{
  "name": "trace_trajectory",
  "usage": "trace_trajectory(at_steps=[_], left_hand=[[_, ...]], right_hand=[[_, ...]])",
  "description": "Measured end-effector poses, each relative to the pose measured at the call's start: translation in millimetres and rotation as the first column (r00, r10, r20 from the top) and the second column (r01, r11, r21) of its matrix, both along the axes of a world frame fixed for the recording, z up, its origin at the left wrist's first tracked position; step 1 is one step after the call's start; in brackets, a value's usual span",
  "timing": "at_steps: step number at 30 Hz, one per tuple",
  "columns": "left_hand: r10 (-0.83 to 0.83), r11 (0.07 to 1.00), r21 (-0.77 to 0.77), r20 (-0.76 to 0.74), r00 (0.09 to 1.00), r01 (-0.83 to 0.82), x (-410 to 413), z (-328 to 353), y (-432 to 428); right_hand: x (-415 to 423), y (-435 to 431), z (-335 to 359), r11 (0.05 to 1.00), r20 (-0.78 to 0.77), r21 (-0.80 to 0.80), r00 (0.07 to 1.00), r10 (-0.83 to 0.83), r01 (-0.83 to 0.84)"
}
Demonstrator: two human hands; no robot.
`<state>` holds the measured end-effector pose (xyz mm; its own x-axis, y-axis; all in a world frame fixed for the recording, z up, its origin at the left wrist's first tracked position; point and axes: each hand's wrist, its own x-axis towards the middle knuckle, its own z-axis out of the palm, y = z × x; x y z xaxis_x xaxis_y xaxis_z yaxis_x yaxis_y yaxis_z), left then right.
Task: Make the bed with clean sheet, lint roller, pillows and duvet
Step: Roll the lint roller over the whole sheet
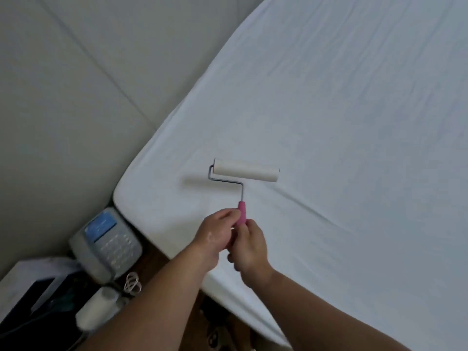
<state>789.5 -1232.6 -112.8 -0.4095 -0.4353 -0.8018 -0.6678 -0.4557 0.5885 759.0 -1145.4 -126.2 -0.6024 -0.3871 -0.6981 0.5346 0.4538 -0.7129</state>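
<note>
A lint roller [247, 171] with a white roll, a metal frame and a pink handle is held over the near left corner of the bed. Its roll lies just above or on the white fitted sheet [342, 122], casting a shadow to the left. My left hand [215, 233] and my right hand [249, 247] both grip the pink handle, the left a little higher than the right. The sheet covers the whole mattress with a few shallow creases.
A padded beige headboard [76, 84] runs along the left. On the bedside stand beside the mattress corner are a desk phone [109, 243], a white roll [97, 309], a dark box [38, 300] and some loose rubber bands [133, 282].
</note>
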Motion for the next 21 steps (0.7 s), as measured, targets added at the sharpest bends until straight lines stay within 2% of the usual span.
trace_trajectory(at_steps=[3,5,7,9,11,13,16,18,21], left_hand=[[-0.074,0.997,0.01,0.006,0.997,0.073,-49,-17,-35],[-0.098,0.995,-0.002,-0.017,0.995,0.098,-79,-26,-54],[-0.11,0.994,-0.031,-0.033,0.993,0.109,-107,-39,-72],[-0.11,0.994,-0.035,-0.037,0.993,0.108,-132,-51,-91],[-0.113,0.993,-0.022,-0.036,0.993,0.112,-155,-63,-112],[-0.156,0.985,-0.078,-0.005,0.988,0.155,-178,-76,-134],[-0.267,0.929,-0.253,0.043,0.963,0.269,-225,-99,-172],[-0.299,0.892,-0.34,0.049,0.953,0.297,-265,-108,-197],[-0.382,0.771,-0.525,0.072,0.921,0.361,-325,-114,-236]], right_hand=[[-36,-35,-16,0.998,-0.061,-0.054,0.998,-0.024,0.021],[-66,-50,-24,0.994,-0.014,-0.098,0.999,-0.049,0.047],[-100,-58,-36,0.993,-0.032,-0.122,0.999,0.006,-0.009],[-140,-60,-64,0.992,-0.284,0.02,0.95,0.126,-0.126],[-190,-63,-99,0.939,-0.52,0.302,0.797,0.309,-0.167],[-244,-73,-128,0.834,-0.592,0.52,0.628,0.506,-0.182],[-326,-100,-161,0.735,-0.621,0.663,0.443,0.646,-0.142],[-371,-121,-179,0.701,-0.615,0.707,0.409,0.674,-0.092],[-405,-146,-205,0.704,-0.611,0.71,0.477,0.632,-0.022]])
